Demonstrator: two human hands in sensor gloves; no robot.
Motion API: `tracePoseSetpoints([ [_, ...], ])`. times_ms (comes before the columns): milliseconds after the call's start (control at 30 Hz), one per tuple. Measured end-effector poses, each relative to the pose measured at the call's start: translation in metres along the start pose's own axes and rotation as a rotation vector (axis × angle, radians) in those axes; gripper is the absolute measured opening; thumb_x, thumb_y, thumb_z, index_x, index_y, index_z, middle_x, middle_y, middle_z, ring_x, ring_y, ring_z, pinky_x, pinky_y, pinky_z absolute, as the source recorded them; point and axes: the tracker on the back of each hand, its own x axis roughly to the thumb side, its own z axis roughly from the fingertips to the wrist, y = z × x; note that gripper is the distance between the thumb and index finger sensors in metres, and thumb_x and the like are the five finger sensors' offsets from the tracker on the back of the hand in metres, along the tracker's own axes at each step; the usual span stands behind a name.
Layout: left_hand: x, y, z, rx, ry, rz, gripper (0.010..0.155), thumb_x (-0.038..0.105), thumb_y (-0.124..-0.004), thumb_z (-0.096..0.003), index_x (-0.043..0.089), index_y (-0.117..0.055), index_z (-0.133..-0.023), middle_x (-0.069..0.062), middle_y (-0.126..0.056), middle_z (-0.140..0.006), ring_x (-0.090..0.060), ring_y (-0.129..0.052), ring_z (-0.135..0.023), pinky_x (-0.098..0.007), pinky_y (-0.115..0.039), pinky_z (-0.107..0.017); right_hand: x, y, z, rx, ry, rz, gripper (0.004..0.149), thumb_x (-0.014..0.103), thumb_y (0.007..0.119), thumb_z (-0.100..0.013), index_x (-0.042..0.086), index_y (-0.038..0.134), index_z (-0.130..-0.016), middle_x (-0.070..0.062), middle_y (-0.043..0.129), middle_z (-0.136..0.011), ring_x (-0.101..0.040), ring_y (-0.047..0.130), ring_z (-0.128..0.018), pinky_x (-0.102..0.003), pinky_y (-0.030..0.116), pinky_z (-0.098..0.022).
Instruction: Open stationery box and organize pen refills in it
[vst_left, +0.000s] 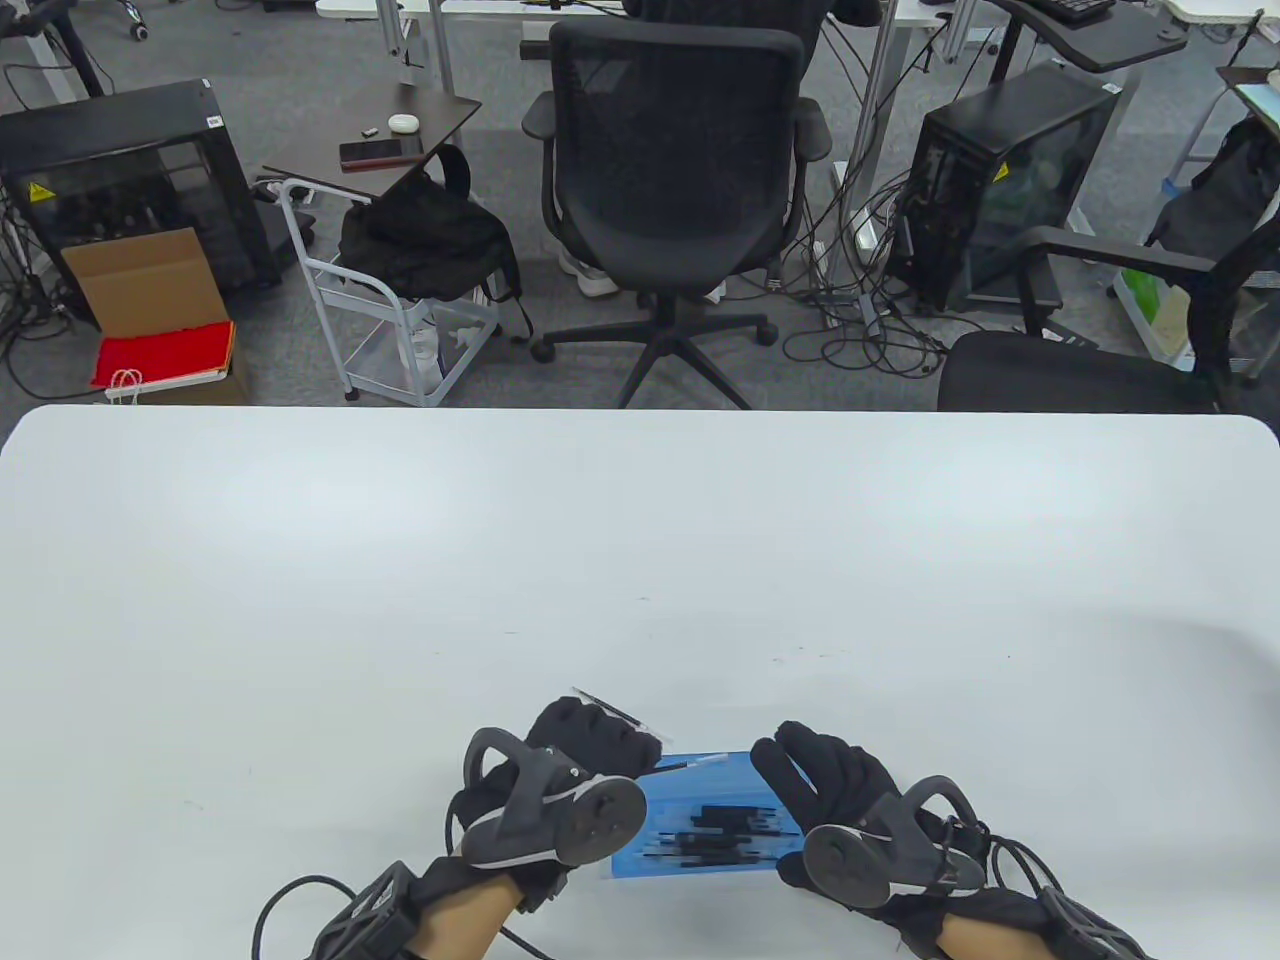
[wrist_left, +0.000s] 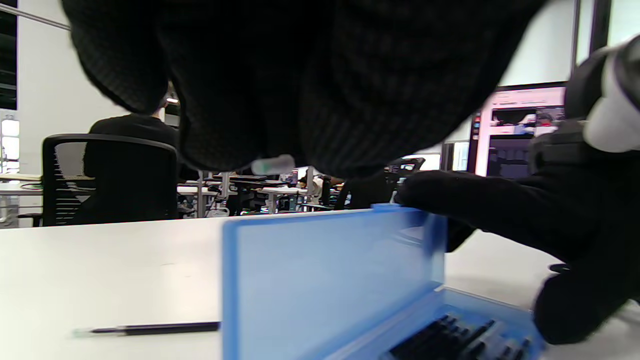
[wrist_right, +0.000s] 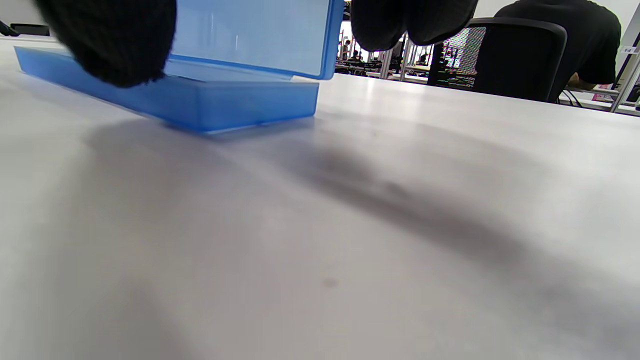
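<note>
A blue translucent stationery box (vst_left: 700, 830) lies near the table's front edge between my hands, its lid (wrist_left: 325, 280) raised. Several dark pen refills (wrist_left: 450, 337) lie in its base. My left hand (vst_left: 600, 735) is at the box's far left corner and pinches a pen refill (vst_left: 612, 708), whose pale tip (wrist_left: 272, 165) pokes out from the fingers. Another refill (wrist_left: 150, 328) lies on the table just behind the lid. My right hand (vst_left: 800, 770) grips the lid at its right end, fingers (wrist_left: 440, 200) on its top edge and thumb (wrist_right: 110, 45) on the near side.
The white table (vst_left: 640, 560) stretches far beyond the box. Past its far edge stand an office chair (vst_left: 680, 200), a white cart with a black bag (vst_left: 420, 240) and computer cases. A person sits at a desk further back.
</note>
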Motion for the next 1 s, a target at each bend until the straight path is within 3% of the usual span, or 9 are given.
tracePoseSetpoints([
  [267,0.046,-0.028,0.008,-0.066,-0.095,-0.141,0.047,0.031,-0.099,-0.0402,0.021,-0.090,-0.085,0.001,-0.102,-0.079,-0.024,-0.106,-0.070,-0.057,-0.079,-0.069,0.000,0.000,0.000,-0.001,0.000,0.001,0.110,0.057,0.076,-0.048,0.019,-0.003,-0.113,-0.028,0.010,-0.122,-0.052,0.050,-0.109,-0.064,0.052,-0.080],
  [633,0.062,-0.058,0.003,-0.152,-0.113,-0.231,0.047,0.031,-0.098,-0.0410,0.021,-0.089,-0.086,0.002,-0.101,-0.080,-0.024,-0.105,-0.072,-0.057,-0.078,-0.069,0.000,0.000,0.000,-0.001,-0.001,0.001,0.110,0.057,0.076,-0.048,0.018,-0.003,-0.113,-0.028,0.010,-0.122,-0.053,0.050,-0.108,-0.064,0.052,-0.080],
  [833,0.064,-0.059,0.001,-0.146,-0.128,-0.229,0.046,0.032,-0.097,-0.0418,0.023,-0.089,-0.086,0.002,-0.100,-0.081,-0.023,-0.105,-0.073,-0.056,-0.078,-0.069,0.000,0.000,0.000,-0.001,-0.002,0.001,0.110,0.057,0.076,-0.048,0.019,-0.003,-0.113,-0.028,0.010,-0.122,-0.053,0.050,-0.108,-0.064,0.052,-0.080],
  [1000,0.058,-0.041,-0.002,-0.078,-0.117,-0.185,0.043,0.034,-0.096,-0.0424,0.024,-0.091,-0.084,0.002,-0.103,-0.078,-0.023,-0.109,-0.069,-0.052,-0.082,-0.067,0.000,0.000,0.000,0.000,-0.001,0.000,0.110,0.057,0.076,-0.048,0.019,-0.003,-0.113,-0.028,0.010,-0.122,-0.053,0.050,-0.108,-0.064,0.052,-0.080],
])
